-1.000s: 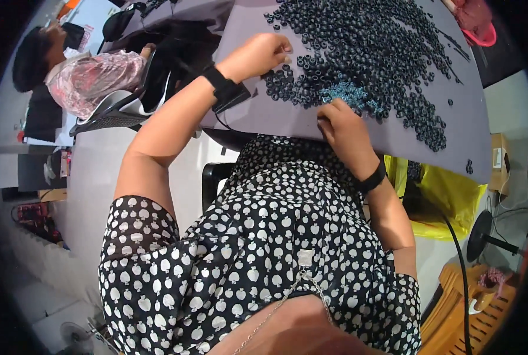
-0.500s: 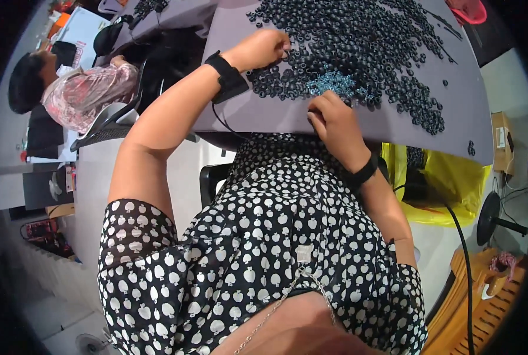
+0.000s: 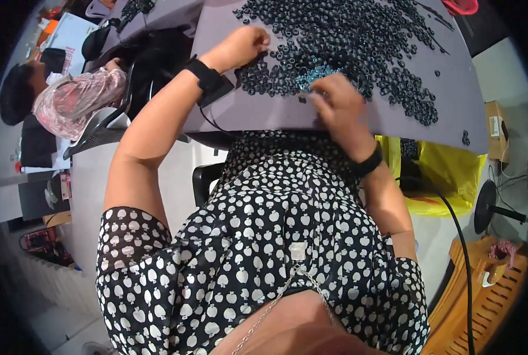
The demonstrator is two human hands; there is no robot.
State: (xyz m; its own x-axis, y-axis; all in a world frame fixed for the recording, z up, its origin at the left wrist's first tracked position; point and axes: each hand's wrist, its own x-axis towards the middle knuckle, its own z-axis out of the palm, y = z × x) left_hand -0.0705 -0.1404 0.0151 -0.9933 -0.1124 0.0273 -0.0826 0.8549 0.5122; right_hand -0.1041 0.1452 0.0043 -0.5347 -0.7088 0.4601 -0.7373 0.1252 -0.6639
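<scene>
A wide spread of small black ring-shaped parts [image 3: 388, 47] covers much of the grey-purple tabletop [image 3: 216, 112]. A small heap of shiny light-blue bits [image 3: 316, 74] lies among them near the front. At the left edge of the spread, my left hand [image 3: 240, 47] is closed, its fingers curled together; whatever is in them is hidden. My right hand [image 3: 341, 106] is over the table's near side, just right of and in front of the blue bits. Motion blurs its fingers, which point toward the heap.
A yellow plastic bag [image 3: 447, 183] hangs open below the table's right edge. Beyond it stand a cardboard box [image 3: 496, 131] and a wooden slatted piece [image 3: 483, 296]. A black cable [image 3: 462, 248] runs down the right. Another person [image 3: 81, 106] sits to the left.
My right hand has shifted slightly right and nearer me relative to the blue heap. My left hand stays curled at the spread's left edge. The whole view has shifted a little.
</scene>
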